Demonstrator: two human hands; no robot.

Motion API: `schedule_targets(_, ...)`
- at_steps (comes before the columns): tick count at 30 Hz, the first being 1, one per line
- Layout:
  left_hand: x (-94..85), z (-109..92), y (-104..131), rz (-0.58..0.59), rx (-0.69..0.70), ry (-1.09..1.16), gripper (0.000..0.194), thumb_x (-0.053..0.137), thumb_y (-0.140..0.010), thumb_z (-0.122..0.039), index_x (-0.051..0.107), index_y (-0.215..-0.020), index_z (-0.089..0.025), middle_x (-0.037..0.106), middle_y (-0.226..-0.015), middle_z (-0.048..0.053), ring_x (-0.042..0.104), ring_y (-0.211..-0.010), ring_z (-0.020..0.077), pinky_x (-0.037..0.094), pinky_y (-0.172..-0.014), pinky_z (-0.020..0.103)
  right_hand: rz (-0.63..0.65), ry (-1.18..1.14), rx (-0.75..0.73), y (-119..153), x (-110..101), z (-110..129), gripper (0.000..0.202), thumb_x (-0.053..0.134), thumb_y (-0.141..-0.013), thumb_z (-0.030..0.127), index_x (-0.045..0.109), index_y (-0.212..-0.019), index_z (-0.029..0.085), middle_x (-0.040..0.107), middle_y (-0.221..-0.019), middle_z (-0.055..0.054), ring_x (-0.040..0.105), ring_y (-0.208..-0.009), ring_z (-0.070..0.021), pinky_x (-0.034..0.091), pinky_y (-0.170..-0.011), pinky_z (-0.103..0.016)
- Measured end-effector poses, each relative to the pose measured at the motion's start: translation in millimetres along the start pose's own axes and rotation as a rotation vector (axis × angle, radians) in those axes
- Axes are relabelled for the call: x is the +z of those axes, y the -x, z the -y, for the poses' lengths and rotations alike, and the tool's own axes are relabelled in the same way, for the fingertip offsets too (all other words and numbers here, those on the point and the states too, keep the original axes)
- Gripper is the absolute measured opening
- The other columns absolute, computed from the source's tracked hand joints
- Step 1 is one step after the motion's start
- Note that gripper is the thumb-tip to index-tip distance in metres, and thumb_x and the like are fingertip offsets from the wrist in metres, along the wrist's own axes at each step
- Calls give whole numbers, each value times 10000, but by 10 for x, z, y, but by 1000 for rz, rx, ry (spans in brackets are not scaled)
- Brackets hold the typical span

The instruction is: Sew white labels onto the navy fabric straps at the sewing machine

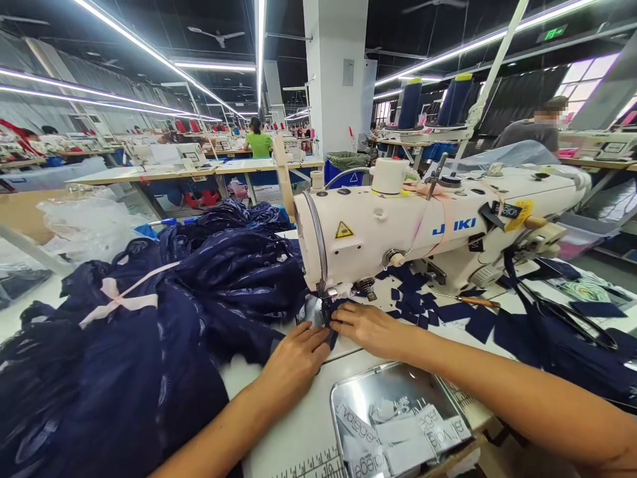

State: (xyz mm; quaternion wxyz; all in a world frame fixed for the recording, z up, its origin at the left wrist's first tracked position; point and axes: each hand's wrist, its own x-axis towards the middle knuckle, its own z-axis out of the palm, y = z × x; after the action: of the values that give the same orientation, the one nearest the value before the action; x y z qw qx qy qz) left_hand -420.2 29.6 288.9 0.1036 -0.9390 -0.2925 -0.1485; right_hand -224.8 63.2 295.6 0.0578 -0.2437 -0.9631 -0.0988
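Under the needle end of a white sewing machine (378, 232) lies a small piece of navy fabric (334, 335). My left hand (299, 353) is closed on its near left edge, fingers pressed together. From the right, my right hand (367, 328) grips the same fabric with bent fingertips, close to the presser foot. The needle and the fabric under it are partly hidden by the fingers and machine head. Left of my left hand spreads a large heap of navy garments (194, 318), tied with a pale pink strip (119, 300).
A metal tray (343, 425) of printed labels (408, 448) sits at the front. Navy fabric scraps (413, 299), a wooden-handled tool (478, 301) and black scissors (577, 318) lie to the right. Clear plastic bags (89, 219) are at left. People work at tables behind.
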Motion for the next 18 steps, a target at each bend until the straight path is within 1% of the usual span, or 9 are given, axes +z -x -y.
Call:
schedule_targets(3,87,-64,-114,-43,-97,-65,260,395,-696,32,577,-766,-139,651,-960,86,601,-875,186,437,-873,378,-15,-19,1,2,41,-117,301,406,-835,81,523,-1112,71,543,-1091,-128,471,-990,-220,479,-756,-321)
schedule_targets(7,123,-105,-207,-51,-168,-99,287,385,-680,57,580,-750,-141,659,-894,79,607,-838,181,430,-886,383,0,-38,33,11,68,-177,365,419,-815,54,481,-1174,74,502,-1189,-116,487,-1025,-219,507,-731,-301)
schedule_targets(13,139,-112,-230,-76,-186,-112,300,370,-675,61,580,-736,-145,657,-877,66,601,-829,175,423,-887,375,-27,-58,33,26,95,-199,389,400,-805,34,474,-1187,59,487,-1216,-133,498,-1042,-229,513,-753,-330)
schedule_targets(18,177,-117,-259,-104,-197,-130,301,361,-679,58,579,-744,-140,656,-878,74,595,-816,175,413,-879,370,-38,-60,45,32,131,-204,404,393,-801,30,461,-1200,51,476,-1227,-152,490,-1065,-228,499,-789,-343)
